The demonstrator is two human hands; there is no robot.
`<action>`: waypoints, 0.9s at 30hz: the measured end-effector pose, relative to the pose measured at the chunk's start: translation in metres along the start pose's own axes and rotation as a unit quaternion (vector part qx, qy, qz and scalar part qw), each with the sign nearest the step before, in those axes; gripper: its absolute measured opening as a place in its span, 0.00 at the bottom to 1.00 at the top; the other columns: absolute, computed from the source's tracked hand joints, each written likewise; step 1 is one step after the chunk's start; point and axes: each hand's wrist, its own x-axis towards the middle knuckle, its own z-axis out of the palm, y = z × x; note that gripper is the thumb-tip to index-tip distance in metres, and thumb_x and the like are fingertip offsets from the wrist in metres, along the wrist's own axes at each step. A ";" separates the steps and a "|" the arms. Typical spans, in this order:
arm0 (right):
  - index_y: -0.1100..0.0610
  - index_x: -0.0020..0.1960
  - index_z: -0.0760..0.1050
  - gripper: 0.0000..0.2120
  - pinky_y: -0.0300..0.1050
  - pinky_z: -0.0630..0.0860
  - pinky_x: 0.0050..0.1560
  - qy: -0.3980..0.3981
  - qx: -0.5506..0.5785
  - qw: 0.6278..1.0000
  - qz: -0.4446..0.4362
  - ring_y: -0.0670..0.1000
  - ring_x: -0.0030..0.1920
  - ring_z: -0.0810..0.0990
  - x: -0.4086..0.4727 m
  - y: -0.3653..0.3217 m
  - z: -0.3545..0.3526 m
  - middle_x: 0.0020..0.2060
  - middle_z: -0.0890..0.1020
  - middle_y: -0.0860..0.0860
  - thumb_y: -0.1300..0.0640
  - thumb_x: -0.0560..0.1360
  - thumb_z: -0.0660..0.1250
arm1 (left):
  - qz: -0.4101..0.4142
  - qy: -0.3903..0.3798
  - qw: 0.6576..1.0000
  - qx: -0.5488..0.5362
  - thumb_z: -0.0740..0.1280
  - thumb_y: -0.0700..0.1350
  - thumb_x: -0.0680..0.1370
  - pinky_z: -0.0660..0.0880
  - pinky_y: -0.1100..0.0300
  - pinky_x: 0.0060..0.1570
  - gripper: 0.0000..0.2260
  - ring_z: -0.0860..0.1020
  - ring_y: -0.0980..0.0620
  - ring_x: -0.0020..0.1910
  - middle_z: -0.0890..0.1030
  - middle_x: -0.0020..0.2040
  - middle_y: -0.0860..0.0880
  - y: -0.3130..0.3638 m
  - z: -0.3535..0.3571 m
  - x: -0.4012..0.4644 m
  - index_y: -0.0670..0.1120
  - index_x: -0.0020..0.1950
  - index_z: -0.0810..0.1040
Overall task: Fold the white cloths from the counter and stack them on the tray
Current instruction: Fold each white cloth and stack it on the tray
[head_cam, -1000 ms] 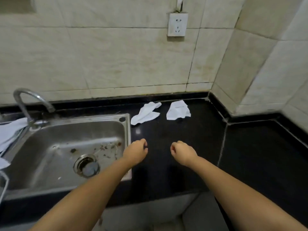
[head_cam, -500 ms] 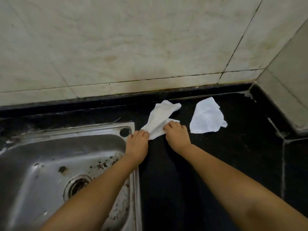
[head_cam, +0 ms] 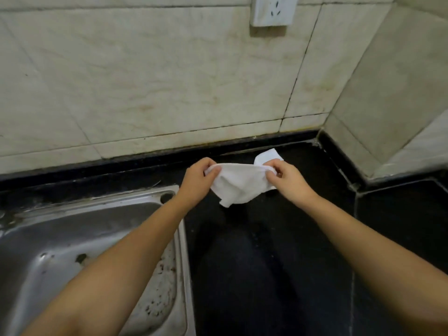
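A white cloth (head_cam: pixel 238 184) hangs stretched between my two hands above the black counter (head_cam: pixel 266 263). My left hand (head_cam: pixel 198 183) pinches its left top corner and my right hand (head_cam: pixel 288 180) pinches its right top corner. The cloth sags in the middle, its lower tip pointing down to the left. A second white cloth (head_cam: pixel 268 156) lies on the counter by the back wall, mostly hidden behind my right hand. No tray is in view.
A steel sink (head_cam: pixel 72 251) with dirt specks fills the lower left, its rim right beside my left forearm. Tiled walls close off the back and the right corner. A wall socket (head_cam: pixel 274 10) sits high on the back wall.
Both hands took hold of the left cloth at its corners, lifted it off the counter and spread it between them. The view has tilted up and moved closer.
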 end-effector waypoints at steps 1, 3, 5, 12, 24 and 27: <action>0.54 0.50 0.76 0.07 0.30 0.71 0.42 0.014 0.006 1.000 0.005 0.43 0.44 0.76 -0.002 -0.004 -0.016 0.43 0.79 0.44 0.62 0.77 0.62 | 0.008 -0.001 1.000 0.003 0.63 0.43 0.79 0.67 0.65 0.36 0.05 0.71 0.60 0.36 0.74 0.36 0.56 0.013 -0.002 0.004 0.46 0.43 0.75; 0.53 0.49 0.77 0.06 0.35 0.71 0.43 0.055 0.017 0.998 0.014 0.47 0.46 0.77 -0.003 -0.010 -0.043 0.44 0.79 0.46 0.62 0.76 0.63 | 0.019 -0.001 0.999 0.029 0.63 0.43 0.78 0.67 0.65 0.37 0.05 0.72 0.58 0.37 0.75 0.38 0.55 0.035 -0.005 0.011 0.47 0.43 0.75; 0.54 0.48 0.76 0.05 0.39 0.71 0.44 0.095 0.008 0.995 0.014 0.49 0.47 0.77 -0.011 -0.015 -0.067 0.45 0.79 0.49 0.60 0.77 0.63 | 0.023 0.020 0.999 0.035 0.63 0.42 0.78 0.67 0.62 0.37 0.05 0.72 0.53 0.38 0.75 0.38 0.51 0.055 -0.005 0.013 0.44 0.43 0.76; 0.55 0.50 0.78 0.05 0.37 0.71 0.44 0.131 0.087 0.987 0.030 0.45 0.44 0.77 -0.084 -0.014 -0.118 0.42 0.80 0.47 0.56 0.77 0.64 | 0.003 0.067 0.989 -0.130 0.65 0.40 0.78 0.71 0.63 0.40 0.03 0.73 0.55 0.38 0.76 0.38 0.49 0.098 0.019 -0.039 0.42 0.45 0.76; 0.56 0.45 0.80 0.05 0.38 0.73 0.44 -0.135 0.067 0.965 0.213 0.47 0.44 0.78 -0.251 0.108 -0.047 0.41 0.81 0.50 0.60 0.77 0.66 | -0.203 -0.189 0.959 -0.057 0.68 0.40 0.76 0.70 0.65 0.37 0.04 0.73 0.56 0.34 0.76 0.33 0.50 -0.007 0.097 -0.221 0.44 0.41 0.77; 0.53 0.46 0.79 0.04 0.38 0.72 0.43 -0.155 0.014 0.962 0.223 0.46 0.43 0.77 -0.249 0.118 -0.044 0.42 0.80 0.49 0.59 0.76 0.66 | -0.203 -0.193 0.960 -0.011 0.69 0.40 0.75 0.70 0.63 0.39 0.06 0.74 0.56 0.35 0.77 0.34 0.50 -0.021 0.103 -0.224 0.46 0.39 0.77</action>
